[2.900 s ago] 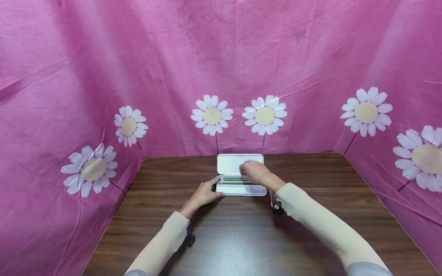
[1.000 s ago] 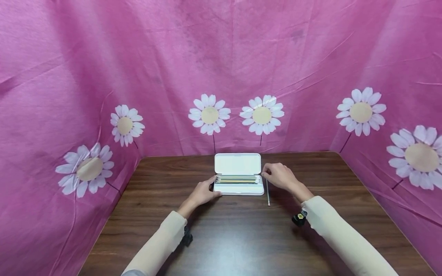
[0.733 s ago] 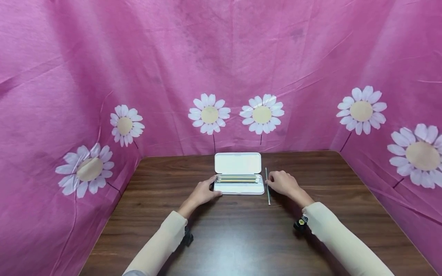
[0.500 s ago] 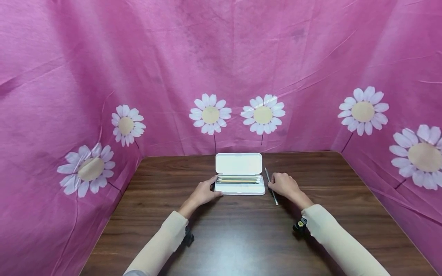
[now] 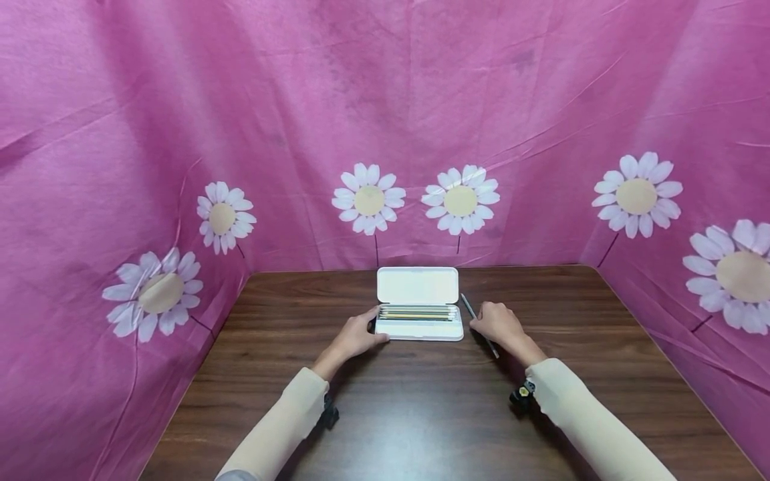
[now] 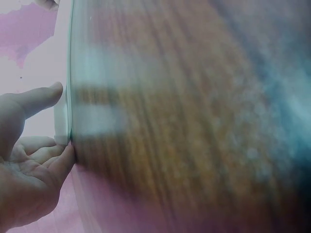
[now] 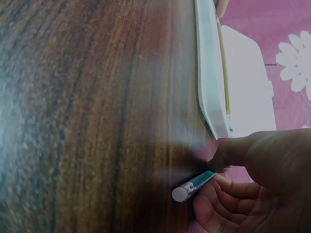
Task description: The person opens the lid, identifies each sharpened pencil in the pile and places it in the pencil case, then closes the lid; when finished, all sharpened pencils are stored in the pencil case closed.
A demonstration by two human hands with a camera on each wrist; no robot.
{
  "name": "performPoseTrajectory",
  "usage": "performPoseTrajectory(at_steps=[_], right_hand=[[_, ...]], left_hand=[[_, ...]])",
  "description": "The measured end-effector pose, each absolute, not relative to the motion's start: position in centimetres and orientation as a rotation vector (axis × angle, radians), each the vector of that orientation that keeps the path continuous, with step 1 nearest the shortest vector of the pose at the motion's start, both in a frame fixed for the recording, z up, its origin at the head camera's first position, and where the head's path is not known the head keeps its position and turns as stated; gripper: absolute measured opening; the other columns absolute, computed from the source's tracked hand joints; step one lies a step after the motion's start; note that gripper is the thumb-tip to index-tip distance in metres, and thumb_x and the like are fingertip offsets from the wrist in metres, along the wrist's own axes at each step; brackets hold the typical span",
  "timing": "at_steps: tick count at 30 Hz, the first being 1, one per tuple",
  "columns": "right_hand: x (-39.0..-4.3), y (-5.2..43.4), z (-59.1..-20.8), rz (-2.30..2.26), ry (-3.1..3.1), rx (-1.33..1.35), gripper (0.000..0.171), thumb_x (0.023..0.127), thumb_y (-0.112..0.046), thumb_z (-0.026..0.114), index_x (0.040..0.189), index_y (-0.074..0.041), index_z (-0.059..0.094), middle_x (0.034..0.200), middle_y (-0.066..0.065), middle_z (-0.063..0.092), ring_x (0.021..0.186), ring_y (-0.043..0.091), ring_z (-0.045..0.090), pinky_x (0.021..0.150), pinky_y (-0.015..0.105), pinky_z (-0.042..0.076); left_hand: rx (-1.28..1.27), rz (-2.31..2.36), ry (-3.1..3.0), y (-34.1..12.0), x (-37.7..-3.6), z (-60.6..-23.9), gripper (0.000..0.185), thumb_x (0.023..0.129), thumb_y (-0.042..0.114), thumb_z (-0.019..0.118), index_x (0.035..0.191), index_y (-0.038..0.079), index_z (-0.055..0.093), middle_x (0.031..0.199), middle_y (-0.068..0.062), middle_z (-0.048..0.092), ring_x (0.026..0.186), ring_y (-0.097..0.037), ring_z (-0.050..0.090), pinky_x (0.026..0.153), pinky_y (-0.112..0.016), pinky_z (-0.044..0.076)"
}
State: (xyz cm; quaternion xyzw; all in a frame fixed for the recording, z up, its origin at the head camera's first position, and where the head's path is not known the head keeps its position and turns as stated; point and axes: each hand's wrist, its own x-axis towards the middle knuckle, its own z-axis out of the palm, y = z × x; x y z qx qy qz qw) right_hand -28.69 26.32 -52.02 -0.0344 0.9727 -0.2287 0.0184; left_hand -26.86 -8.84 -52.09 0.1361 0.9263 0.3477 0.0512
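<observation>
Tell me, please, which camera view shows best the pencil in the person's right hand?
The head view: the pencil shows along most of its length, slanting beside the open white case, with the right hand gripping its middle. The right wrist view shows only its eraser end, blurred. The left wrist view shows none of it.

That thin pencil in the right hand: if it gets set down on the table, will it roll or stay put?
The pencil looks slim, straight and probably rigid and light. Its capped end appears round, so it may roll on the smooth table. The right hand pinches it.
</observation>
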Motion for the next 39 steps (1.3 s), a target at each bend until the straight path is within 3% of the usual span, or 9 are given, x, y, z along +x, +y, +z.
performPoseTrajectory(at_steps=[5,12,23,30,35,39], right_hand=[[-28.8,26.9,-52.8,-0.76,3.059,-0.136,0.026,0.083,-0.02,0.066,0.062,-0.016,0.053,0.059,-0.002,0.049,0.057,0.021,0.051,0.055,0.038,0.045],[-28.8,27.2,-52.4,-0.807,3.131,-0.15,0.012,0.079,-0.021,0.066,0.074,-0.013,0.06,0.07,0.006,0.062,0.066,0.028,0.06,0.064,0.048,0.053],[-28.0,26.3,-49.9,-0.773,3.221,-0.225,0.008,0.082,-0.016,0.065,0.081,-0.012,0.058,0.07,0.003,0.061,0.065,0.024,0.059,0.057,0.038,0.047],[-28.3,25.0,-48.4,-0.743,3.229,-0.421,0.013,0.084,-0.01,0.069,0.08,-0.013,0.057,0.068,0.001,0.058,0.061,0.019,0.054,0.054,0.033,0.042],[-29.1,23.6,-47.2,-0.662,3.255,-0.633,0.018,0.082,-0.007,0.071,0.077,-0.013,0.055,0.068,0.0,0.055,0.063,0.018,0.052,0.054,0.035,0.043],[-29.7,22.3,-46.5,-0.61,3.235,-0.79,0.019,0.08,-0.005,0.071,0.076,-0.014,0.054,0.067,-0.002,0.053,0.063,0.016,0.051,0.054,0.035,0.043]], left_hand=[[0.415,1.046,2.82,-8.7,-26.6,-51.9,0.083,0.092,0.029,0.083,0.16,0.001,0.045,0.157,-0.023,0.055,0.145,-0.04,0.054,0.122,-0.052,0.044],[0.398,1.058,2.815,-8.7,-26.7,-51.7,0.082,0.093,0.028,0.083,0.161,0.002,0.045,0.157,-0.023,0.055,0.145,-0.039,0.054,0.122,-0.052,0.044],[0.429,1.051,2.812,-8.8,-26.8,-51.7,0.083,0.092,0.029,0.084,0.16,0.0,0.045,0.156,-0.025,0.055,0.145,-0.042,0.054,0.121,-0.054,0.044],[0.525,1.002,2.884,-9.4,-27.6,-53.6,0.083,0.093,0.042,0.081,0.159,0.004,0.049,0.15,-0.026,0.061,0.137,-0.042,0.061,0.114,-0.051,0.051],[0.442,1.065,2.818,-8.9,-26.8,-51.9,0.083,0.091,0.029,0.084,0.159,0.0,0.047,0.153,-0.028,0.057,0.142,-0.045,0.055,0.12,-0.057,0.045],[0.424,1.041,2.827,-8.8,-26.6,-51.7,0.083,0.091,0.028,0.084,0.16,0.001,0.046,0.154,-0.026,0.056,0.143,-0.042,0.055,0.121,-0.054,0.045]])
